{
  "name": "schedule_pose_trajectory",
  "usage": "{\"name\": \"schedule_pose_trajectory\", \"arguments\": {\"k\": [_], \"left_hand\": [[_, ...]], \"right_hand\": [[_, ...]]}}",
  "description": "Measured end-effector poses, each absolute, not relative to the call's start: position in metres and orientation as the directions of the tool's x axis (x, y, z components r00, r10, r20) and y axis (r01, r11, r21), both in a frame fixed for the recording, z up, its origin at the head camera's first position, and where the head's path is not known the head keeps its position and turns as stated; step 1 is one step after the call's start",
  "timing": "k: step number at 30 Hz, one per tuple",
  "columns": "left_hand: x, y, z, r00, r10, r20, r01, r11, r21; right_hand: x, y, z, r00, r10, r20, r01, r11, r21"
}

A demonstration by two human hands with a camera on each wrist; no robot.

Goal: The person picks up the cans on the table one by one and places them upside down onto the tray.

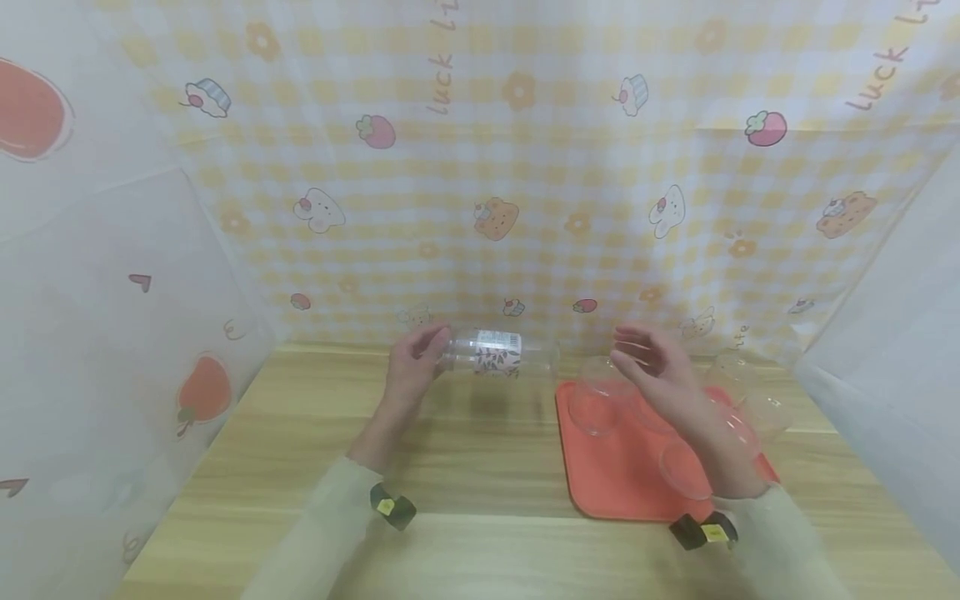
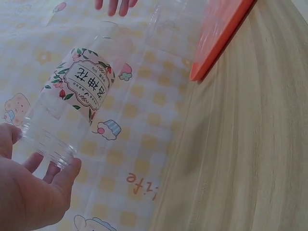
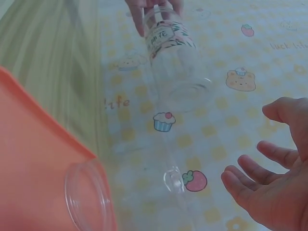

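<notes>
A clear plastic jar (image 1: 536, 357) with a floral paper label (image 2: 82, 82) lies sideways in the air above the table's back part. My left hand (image 1: 411, 367) grips it by the threaded neck (image 2: 50, 144), fingers and thumb around the mouth. No lid shows on that end. The jar's base points toward my right hand (image 1: 663, 371), which holds nothing and hovers over the tray's back side. In the right wrist view, the fingers (image 3: 260, 168) of that hand are spread and slightly bent, apart from the jar.
An orange-red tray (image 1: 611, 479) lies at the right of the wooden table (image 1: 480, 475). Several clear containers (image 1: 596, 412) stand or lie on it, partly hidden by my right arm. More clear plastic (image 1: 768, 414) is beside its right edge. A checked cloth (image 1: 480, 167) hangs behind.
</notes>
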State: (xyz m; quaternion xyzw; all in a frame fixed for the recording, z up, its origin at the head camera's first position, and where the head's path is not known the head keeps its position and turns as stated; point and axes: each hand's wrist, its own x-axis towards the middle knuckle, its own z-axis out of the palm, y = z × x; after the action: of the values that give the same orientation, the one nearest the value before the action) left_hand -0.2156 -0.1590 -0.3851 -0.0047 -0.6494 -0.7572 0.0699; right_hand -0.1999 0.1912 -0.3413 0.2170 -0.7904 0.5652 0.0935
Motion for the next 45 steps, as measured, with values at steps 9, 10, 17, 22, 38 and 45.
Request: {"name": "schedule_pose_trajectory", "arguments": {"k": [9,10,17,22,38,45], "left_hand": [[-0.215,-0.155,-0.386,-0.99,-0.129,0.06,0.085,-0.197,0.977],[-0.215,-0.155,-0.386,-0.99,-0.13,0.057,0.082,-0.198,0.977],[-0.214,-0.154,-0.384,-0.989,-0.135,0.06,0.087,-0.197,0.976],[-0.214,-0.152,-0.384,-0.988,-0.131,0.08,0.108,-0.22,0.97],[-0.213,-0.147,-0.386,-0.984,-0.122,0.126,0.151,-0.224,0.963],[-0.213,-0.145,-0.387,-0.985,-0.107,0.135,0.156,-0.221,0.963]], "right_hand": [[-0.203,0.182,-0.345,-0.927,-0.244,0.286,-0.349,0.28,-0.894],[-0.203,0.182,-0.346,-0.93,-0.245,0.275,-0.34,0.282,-0.897],[-0.203,0.173,-0.349,-0.935,-0.246,0.257,-0.322,0.276,-0.906],[-0.205,0.163,-0.351,-0.935,-0.242,0.259,-0.315,0.235,-0.919],[-0.213,0.139,-0.365,-0.941,-0.263,0.213,-0.274,0.226,-0.935],[-0.215,0.131,-0.368,-0.925,-0.295,0.238,-0.289,0.139,-0.947]]}}
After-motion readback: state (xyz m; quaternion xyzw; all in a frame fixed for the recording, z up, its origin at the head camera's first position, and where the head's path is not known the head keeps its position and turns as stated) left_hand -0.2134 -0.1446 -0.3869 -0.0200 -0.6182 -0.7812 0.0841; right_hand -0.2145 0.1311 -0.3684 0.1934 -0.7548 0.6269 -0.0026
